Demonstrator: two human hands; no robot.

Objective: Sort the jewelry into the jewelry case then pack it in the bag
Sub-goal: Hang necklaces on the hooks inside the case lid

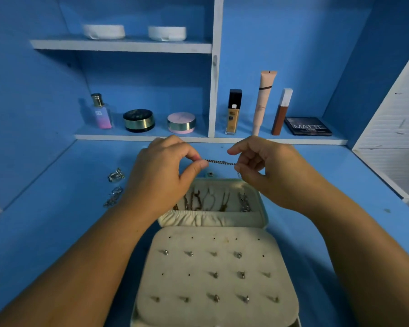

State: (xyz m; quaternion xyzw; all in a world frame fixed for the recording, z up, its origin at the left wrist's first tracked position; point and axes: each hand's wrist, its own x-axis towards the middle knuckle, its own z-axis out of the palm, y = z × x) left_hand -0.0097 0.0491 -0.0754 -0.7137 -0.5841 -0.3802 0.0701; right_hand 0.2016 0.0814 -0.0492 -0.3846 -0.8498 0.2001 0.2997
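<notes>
A cream jewelry case (213, 312) lies open on the blue desk. Its near panel carries several stud earrings, and its far half (255, 223) holds several hanging chains above an elastic pocket. Above the far half, a thin dark chain (220, 162) stretches level between my hands. My left hand (165, 171) pinches one end between thumb and forefinger. My right hand (265, 171) pinches the other end. Silver rings (115, 176) and another silver piece (113, 197) lie on the desk left of the case. No bag is in view.
Cosmetics stand on the low shelf behind: a perfume bottle (101, 112), two round compacts (138, 120), a foundation bottle (233, 112), a tall tube (262, 102), a brown stick (281, 112), a dark palette (308, 126). Two white bowls (104, 31) sit on the upper shelf.
</notes>
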